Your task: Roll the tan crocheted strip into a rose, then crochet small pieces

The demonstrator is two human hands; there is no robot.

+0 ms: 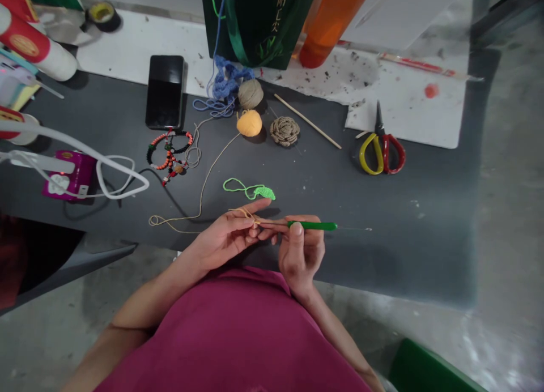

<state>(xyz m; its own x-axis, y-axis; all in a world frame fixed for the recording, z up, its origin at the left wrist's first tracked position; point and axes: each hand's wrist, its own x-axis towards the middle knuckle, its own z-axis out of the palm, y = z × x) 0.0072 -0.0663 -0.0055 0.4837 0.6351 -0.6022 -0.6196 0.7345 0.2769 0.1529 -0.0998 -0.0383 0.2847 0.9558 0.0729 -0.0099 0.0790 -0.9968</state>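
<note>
A crochet hook with a green handle (318,226) lies in the closed fingers of my right hand (301,253), its shaft pointing left. My left hand (223,239) pinches a thin yellow-orange yarn (243,211), with the index finger stretched out. Both hands meet at the hook's tip near the table's front edge; the stitches there are too small to make out. A thin strand runs from near my left hand back towards a yellow yarn ball (250,123). Just beyond my fingers lies a small bright green crocheted piece (265,192) with a loose tail.
Behind lie a grey-brown yarn ball (250,94), a brown crocheted rosette (284,131), blue crochet work (229,80), a wooden stick (308,122) and scissors (383,148). A phone (165,92), beaded bracelets (168,151) and a purple power adapter (70,174) with white cables occupy the left.
</note>
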